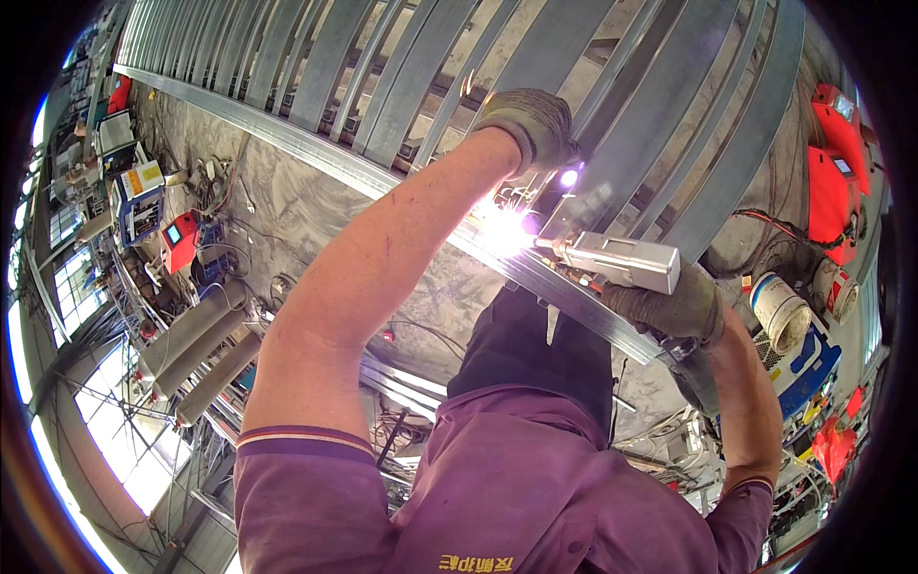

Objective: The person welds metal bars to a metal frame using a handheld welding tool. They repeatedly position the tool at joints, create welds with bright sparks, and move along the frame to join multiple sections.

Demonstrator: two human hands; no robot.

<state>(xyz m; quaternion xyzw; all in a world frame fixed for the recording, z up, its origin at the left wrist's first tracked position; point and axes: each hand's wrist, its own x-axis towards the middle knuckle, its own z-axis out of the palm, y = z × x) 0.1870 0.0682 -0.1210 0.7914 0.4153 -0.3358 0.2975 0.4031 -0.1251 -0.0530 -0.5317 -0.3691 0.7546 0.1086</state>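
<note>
In the head view, the right hand (669,301), right of centre, is wrapped around the welding torch (626,258); the glove covers its lower side and rear, and the fingers are partly hidden. The torch's nozzle points left from the grip, its tip beside a white-violet glare (509,230) at the inner edge of a long rail (258,126). The left hand (528,129), upper centre, is curled low over the slats (660,143), above the glare; I cannot tell whether its fingers close on a slat, since the back of the glove hides them.

The rail runs slantwise from the upper left to right of centre, and the slats stretch from it toward the top edge. Beneath lies a scuffed concrete floor (421,277) crossed by cables. At the left stand a red machine (179,241) with a small screen and a pile of tubes (191,344); at the right, 2 red cabinets (832,191) and a white bucket (781,311).

The slats are flat, grey, smooth metal, wide and narrow mixed; the rail is ridged along its length. The torch body is boxy and silvery, the gloves knitted and dingy grey-green.
</note>
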